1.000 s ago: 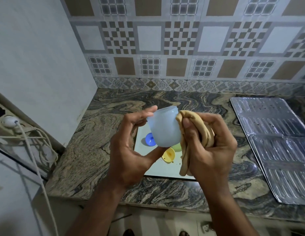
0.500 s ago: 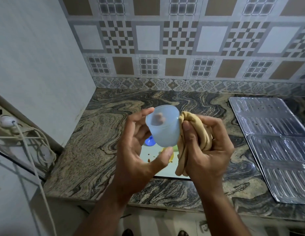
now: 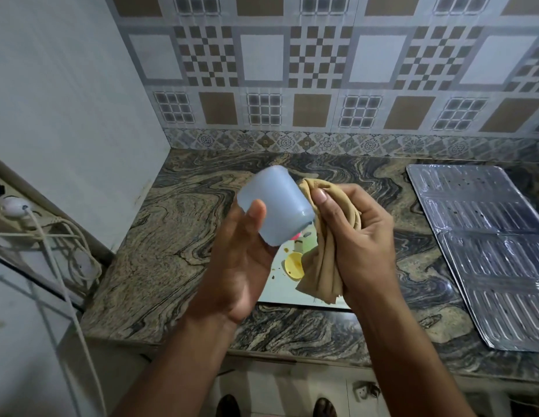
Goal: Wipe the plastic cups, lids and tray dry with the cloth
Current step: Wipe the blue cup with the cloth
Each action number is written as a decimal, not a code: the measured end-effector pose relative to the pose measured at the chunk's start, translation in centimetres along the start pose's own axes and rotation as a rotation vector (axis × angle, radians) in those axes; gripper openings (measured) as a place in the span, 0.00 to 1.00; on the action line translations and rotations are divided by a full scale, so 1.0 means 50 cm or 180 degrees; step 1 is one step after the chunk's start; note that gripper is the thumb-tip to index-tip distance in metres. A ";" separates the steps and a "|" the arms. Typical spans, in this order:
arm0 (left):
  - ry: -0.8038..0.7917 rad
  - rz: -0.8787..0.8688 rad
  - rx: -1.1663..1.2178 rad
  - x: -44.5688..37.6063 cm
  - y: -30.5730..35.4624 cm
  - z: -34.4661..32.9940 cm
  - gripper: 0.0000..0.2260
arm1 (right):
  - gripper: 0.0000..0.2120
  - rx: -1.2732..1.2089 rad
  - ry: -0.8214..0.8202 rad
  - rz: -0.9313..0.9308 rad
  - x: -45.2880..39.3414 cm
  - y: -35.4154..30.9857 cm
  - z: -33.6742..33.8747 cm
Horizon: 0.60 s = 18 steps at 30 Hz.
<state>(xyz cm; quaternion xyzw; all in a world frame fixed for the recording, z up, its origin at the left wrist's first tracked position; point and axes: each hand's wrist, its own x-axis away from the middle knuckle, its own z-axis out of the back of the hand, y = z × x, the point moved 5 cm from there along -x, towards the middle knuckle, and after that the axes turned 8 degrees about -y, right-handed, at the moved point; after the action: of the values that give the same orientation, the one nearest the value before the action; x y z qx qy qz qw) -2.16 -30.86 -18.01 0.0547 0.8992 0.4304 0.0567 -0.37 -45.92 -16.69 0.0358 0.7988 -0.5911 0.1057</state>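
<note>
While the pale blue cup (image 3: 275, 206) is being held up above the table (image 3: 172, 236), the left hand (image 3: 241, 260) is cradling it from below with the thumb pressing on its side, the closed base tilting up and away and the mouth pointing down to the right. The right hand (image 3: 352, 236) is gripping a bunched tan cloth (image 3: 322, 266), which is touching the cup at its rim; whether any cloth is reaching inside cannot be told. Below the hands, a white tray (image 3: 280, 284) is lying on the table, carrying one yellow lid (image 3: 294, 264); green and pink pieces are peeking out just beside it, too hidden to identify. So one cup, one cloth, one tray and one sure lid are showing. A ribbed metal sheet (image 3: 488, 251) is lying well apart on the right. The left hand's hold is looking light, so a hard rub from the cloth could be pushing the smooth cup out of the palm and dropping it onto the tray.
</note>
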 end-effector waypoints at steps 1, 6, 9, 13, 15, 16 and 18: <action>0.0089 0.0047 0.0285 -0.002 -0.007 0.003 0.45 | 0.07 -0.0037 0.0043 -0.0062 0.005 0.010 -0.001; 0.0407 0.0262 0.1134 -0.002 -0.039 0.015 0.46 | 0.10 -0.0074 0.0339 -0.0182 0.023 0.055 -0.015; 0.0520 0.0300 0.1365 -0.003 -0.051 0.026 0.45 | 0.06 -0.0067 0.0348 -0.0315 0.026 0.076 -0.021; 0.0769 0.0227 0.1384 -0.008 -0.054 0.036 0.39 | 0.11 0.0057 0.0403 -0.0472 0.037 0.094 -0.029; 0.0902 0.0128 0.1111 -0.009 -0.045 0.037 0.33 | 0.12 0.0134 0.0403 -0.0519 0.042 0.101 -0.031; 0.0942 0.0072 0.0954 -0.010 -0.041 0.039 0.30 | 0.12 0.0156 0.0386 -0.0523 0.045 0.103 -0.032; 0.0956 0.0000 0.0795 -0.013 -0.035 0.047 0.26 | 0.13 0.0224 0.0327 -0.0481 0.052 0.103 -0.035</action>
<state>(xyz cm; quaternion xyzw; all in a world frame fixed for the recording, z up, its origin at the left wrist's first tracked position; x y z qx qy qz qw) -1.28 -30.23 -20.81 -0.0035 0.9440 0.3188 -0.0854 -2.21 -42.90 -21.58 0.0094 0.7824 -0.6225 0.0183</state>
